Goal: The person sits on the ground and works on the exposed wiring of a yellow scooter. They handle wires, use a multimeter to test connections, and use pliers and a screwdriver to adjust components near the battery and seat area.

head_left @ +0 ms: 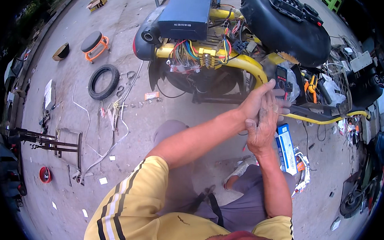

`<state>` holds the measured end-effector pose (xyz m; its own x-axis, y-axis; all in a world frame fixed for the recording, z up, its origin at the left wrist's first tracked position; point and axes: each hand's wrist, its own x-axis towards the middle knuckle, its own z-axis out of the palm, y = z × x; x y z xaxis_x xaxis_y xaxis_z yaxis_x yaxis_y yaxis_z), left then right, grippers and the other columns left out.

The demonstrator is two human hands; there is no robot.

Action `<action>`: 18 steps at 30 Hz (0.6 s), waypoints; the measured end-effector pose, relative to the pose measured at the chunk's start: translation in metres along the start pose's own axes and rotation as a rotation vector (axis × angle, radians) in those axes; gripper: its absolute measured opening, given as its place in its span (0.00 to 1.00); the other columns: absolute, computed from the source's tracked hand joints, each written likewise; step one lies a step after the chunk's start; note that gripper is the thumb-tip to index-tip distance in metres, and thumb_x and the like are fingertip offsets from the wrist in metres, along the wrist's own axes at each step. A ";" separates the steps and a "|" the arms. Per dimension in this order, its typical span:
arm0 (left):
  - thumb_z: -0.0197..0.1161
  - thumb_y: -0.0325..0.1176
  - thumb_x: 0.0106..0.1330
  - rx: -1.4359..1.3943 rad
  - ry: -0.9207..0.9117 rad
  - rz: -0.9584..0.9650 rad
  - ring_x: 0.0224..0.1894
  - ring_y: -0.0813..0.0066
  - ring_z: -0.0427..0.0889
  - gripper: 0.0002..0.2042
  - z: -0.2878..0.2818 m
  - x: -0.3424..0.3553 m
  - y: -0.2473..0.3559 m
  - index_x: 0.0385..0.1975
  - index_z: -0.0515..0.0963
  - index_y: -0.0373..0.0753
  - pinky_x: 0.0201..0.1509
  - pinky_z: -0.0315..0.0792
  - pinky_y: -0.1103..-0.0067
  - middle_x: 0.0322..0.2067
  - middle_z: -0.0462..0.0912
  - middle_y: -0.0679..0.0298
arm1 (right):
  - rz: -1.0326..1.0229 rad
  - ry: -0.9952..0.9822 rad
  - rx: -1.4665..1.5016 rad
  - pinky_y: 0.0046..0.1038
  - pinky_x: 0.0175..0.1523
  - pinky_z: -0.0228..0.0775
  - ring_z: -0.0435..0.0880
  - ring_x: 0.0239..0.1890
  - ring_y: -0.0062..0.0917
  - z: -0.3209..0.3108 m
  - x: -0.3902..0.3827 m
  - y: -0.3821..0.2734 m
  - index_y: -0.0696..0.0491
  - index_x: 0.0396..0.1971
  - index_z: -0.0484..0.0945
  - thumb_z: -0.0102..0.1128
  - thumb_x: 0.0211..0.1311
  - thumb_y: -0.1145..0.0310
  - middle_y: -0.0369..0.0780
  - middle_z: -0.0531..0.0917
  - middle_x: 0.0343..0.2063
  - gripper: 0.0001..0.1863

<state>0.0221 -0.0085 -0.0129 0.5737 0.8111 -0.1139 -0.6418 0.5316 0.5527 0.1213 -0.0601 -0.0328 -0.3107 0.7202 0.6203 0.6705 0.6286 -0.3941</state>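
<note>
1. Left of the yellow scooter frame, a loose tyre lay on the concrete.
2. Seat off, the wiring bundle sat exposed: stripping done, refit seemingly ahead.
3. Left hand pressed flat on the right hand, neither gripping anything.
4. The multimeter rested untouched against the frame, just beyond.

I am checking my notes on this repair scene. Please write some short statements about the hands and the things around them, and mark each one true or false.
1. The left hand and the right hand are pressed together in front of the person. True.
2. A loose black tyre lies on the ground. True.
3. The scooter frame is green. False: it is yellow.
4. The round stool has an orange frame. True.
5. The right hand grips the blue box. False: the box lies on the ground below the hands.
</note>
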 end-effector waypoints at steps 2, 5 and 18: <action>0.50 0.64 0.70 -0.058 0.000 0.015 0.53 0.57 0.80 0.37 -0.006 0.003 0.000 0.63 0.67 0.34 0.57 0.72 0.63 0.56 0.79 0.45 | 0.005 -0.040 0.019 0.49 0.75 0.47 0.60 0.73 0.53 0.004 -0.001 -0.003 0.66 0.69 0.63 0.46 0.70 0.35 0.58 0.64 0.69 0.47; 0.51 0.61 0.71 -0.101 -0.016 0.031 0.49 0.60 0.81 0.34 -0.009 0.006 0.001 0.61 0.69 0.35 0.53 0.73 0.65 0.52 0.81 0.48 | -0.005 -0.035 0.036 0.49 0.75 0.47 0.61 0.72 0.54 0.005 0.000 0.000 0.67 0.68 0.64 0.50 0.70 0.38 0.59 0.64 0.69 0.46; 0.51 0.55 0.74 0.003 -0.008 0.049 0.48 0.59 0.83 0.27 -0.013 0.012 0.004 0.54 0.73 0.33 0.54 0.76 0.65 0.49 0.84 0.48 | -0.027 -0.039 0.023 0.49 0.74 0.51 0.63 0.70 0.58 0.001 0.006 0.003 0.73 0.64 0.65 0.58 0.68 0.42 0.62 0.67 0.66 0.46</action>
<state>0.0197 0.0064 -0.0232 0.5453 0.8344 -0.0803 -0.6680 0.4904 0.5597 0.1213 -0.0534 -0.0308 -0.3552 0.7135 0.6040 0.6457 0.6545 -0.3934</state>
